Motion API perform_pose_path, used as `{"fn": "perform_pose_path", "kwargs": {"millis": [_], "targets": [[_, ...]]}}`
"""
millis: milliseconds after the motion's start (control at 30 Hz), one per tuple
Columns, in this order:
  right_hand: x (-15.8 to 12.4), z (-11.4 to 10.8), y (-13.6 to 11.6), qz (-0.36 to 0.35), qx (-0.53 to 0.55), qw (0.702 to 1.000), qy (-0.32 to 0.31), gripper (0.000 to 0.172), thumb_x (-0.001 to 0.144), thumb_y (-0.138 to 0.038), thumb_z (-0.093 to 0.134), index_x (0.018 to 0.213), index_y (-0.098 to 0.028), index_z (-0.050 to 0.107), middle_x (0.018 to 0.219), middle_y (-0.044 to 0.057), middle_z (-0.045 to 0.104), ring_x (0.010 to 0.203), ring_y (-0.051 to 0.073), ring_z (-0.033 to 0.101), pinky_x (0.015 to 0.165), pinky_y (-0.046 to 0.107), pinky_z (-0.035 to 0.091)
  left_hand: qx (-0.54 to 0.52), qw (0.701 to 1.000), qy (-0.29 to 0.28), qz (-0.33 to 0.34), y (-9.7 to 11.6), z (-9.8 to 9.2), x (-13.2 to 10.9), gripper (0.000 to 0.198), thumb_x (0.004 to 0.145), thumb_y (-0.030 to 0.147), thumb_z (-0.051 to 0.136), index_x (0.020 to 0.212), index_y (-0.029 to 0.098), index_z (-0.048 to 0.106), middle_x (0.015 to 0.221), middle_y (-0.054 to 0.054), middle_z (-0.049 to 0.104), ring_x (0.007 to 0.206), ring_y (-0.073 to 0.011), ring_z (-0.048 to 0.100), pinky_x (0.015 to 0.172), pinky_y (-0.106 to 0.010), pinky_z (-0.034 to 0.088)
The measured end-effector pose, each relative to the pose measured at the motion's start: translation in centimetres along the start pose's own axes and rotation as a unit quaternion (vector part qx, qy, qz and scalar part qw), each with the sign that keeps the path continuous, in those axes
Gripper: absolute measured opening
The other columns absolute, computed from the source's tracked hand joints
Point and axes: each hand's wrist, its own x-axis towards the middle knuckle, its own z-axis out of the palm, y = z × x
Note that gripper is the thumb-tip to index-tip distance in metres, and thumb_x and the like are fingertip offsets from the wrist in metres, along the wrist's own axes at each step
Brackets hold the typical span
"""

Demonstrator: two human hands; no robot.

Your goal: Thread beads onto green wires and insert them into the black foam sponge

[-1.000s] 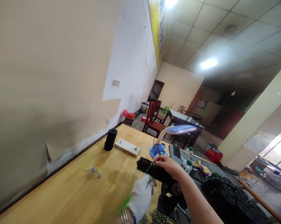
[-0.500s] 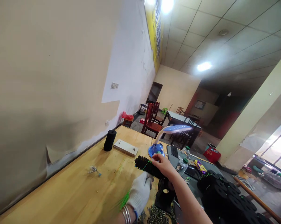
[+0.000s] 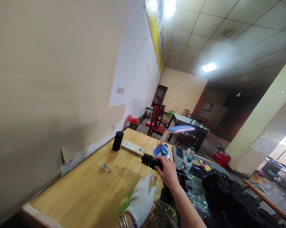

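My bare right hand (image 3: 168, 172) is wrapped over the near end of a black ribbed cylinder (image 3: 148, 160), its surface toothed and a green strand lying across it. My left hand (image 3: 141, 194), in a white knitted glove, is apart from the cylinder, palm down over the wooden table (image 3: 86, 196), with thumb and fingers spread. Close to its thumb and fingertips is a small thin item with a red end (image 3: 155, 180); its kind is unclear. Green strands (image 3: 128, 201) lie beside the glove. Below my right wrist are a black stand (image 3: 166, 191), partly hidden, and many small metal pieces (image 3: 164, 212).
A second black cylinder (image 3: 118, 141) stands upright by a white board with two bolts (image 3: 133, 148). Further right are a blue desk lamp (image 3: 162, 148), plastic bottles (image 3: 186, 165), a purple-yellow packet (image 3: 204, 166) and a heap of black cylinders (image 3: 230, 196). A wall runs along the left.
My left hand has come away from the cylinder, down and nearer, its fingers opening. My right hand has gone from a fingertip touch to a fuller grip. The view has shifted slightly.
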Motion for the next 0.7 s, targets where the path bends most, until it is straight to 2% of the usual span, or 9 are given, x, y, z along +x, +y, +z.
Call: {"fn": "perform_pose_path", "kwargs": {"millis": [133,233,333,433,533,600,633,700], "targets": [[-0.3,0.0,0.0,-0.031,-0.034,0.999,0.007,0.035,0.082,-0.024,0.062,0.117,-0.025,0.062,0.121,0.007,0.066,0.11,0.029,0.054,0.09,0.039,0.037,-0.045,0.999,0.003,0.012,0.0,-1.0,-1.7,0.054,0.081,0.03,0.056,0.131,0.011,0.055,0.135,-0.017,0.059,0.126,-0.029,0.053,0.11,-0.039,0.035],[-0.3,-0.1,-0.1,-0.042,-0.049,0.998,0.006,0.035,0.083,-0.024,0.061,0.118,-0.022,0.062,0.121,0.008,0.066,0.109,0.03,0.054,0.091,0.04,0.038,-0.135,0.99,-0.011,0.026,0.3,-2.3,-3.1,0.048,0.083,0.032,0.057,0.127,0.014,0.057,0.133,-0.015,0.061,0.123,-0.0271,0.055,0.109,-0.039,0.039],[-0.5,-0.1,-0.1,-0.043,-0.05,0.998,-0.001,0.038,0.083,-0.025,0.061,0.121,-0.019,0.061,0.123,0.012,0.065,0.113,0.032,0.052,0.094,0.044,0.038,-0.258,0.966,-0.027,0.014,0.5,-4.6,-4.4,0.044,0.086,0.037,0.058,0.123,0.015,0.058,0.131,-0.015,0.062,0.121,-0.0261,0.057,0.106,-0.039,0.043],[-1.4,-0.2,-0.6,-0.043,-0.032,0.999,0.001,0.043,0.085,-0.03,0.06,0.126,-0.015,0.056,0.131,0.015,0.059,0.119,0.034,0.048,0.098,0.047,0.035,-0.341,0.939,-0.026,-0.038,0.0,-7.8,-5.3,0.048,0.084,0.049,0.06,0.115,0.013,0.061,0.113,-0.016,0.07,0.106,-0.0279,0.064,0.097,-0.045,0.049],[-4.4,-0.6,-2.6,-0.041,0.021,0.995,0.089,0.039,0.089,-0.037,0.054,0.121,-0.015,0.059,0.124,0.016,0.063,0.116,0.032,0.051,0.1,0.047,0.037,-0.401,0.911,-0.012,-0.094,-1.4,-11.3,-6.2,0.051,0.081,0.052,0.064,0.11,0.011,0.063,0.101,-0.015,0.072,0.093,-0.0259,0.068,0.091,-0.046,0.051],[-7.9,-0.4,-5.0,-0.023,0.102,0.99,0.092,0.031,0.09,-0.038,0.052,0.112,-0.02,0.063,0.108,0.012,0.068,0.103,0.029,0.058,0.092,0.042,0.042,-0.424,0.898,0.022,-0.114,-2.5,-13.6,-6.9,0.047,0.08,0.05,0.065,0.107,0.011,0.065,0.095,-0.013,0.073,0.088,-0.0243,0.069,0.089,-0.045,0.052],[-10.1,0.0,-6.5,-0.006,0.154,0.987,0.053,0.027,0.09,-0.038,0.051,0.106,-0.021,0.065,0.098,0.011,0.07,0.091,0.026,0.062,0.083,0.038,0.046,-0.431,0.893,0.045,-0.118,-3.1,-14.7,-7.2,0.046,0.081,0.049,0.065,0.107,0.011,0.065,0.092,-0.013,0.073,0.085,-0.0236,0.069,0.088,-0.044,0.052],[-14.5,1.7,-9.5,0.031,0.267,0.96,-0.075,0.024,0.089,-0.038,0.052,0.095,-0.022,0.069,0.081,0.007,0.071,0.071,0.022,0.063,0.068,0.033,0.047,-0.432,0.889,0.092,-0.121,-3.9,-16.6,-8.0,0.043,0.083,0.046,0.064,0.105,0.01,0.066,0.089,-0.012,0.074,0.082,-0.0222,0.069,0.086,-0.042,0.052]]}}
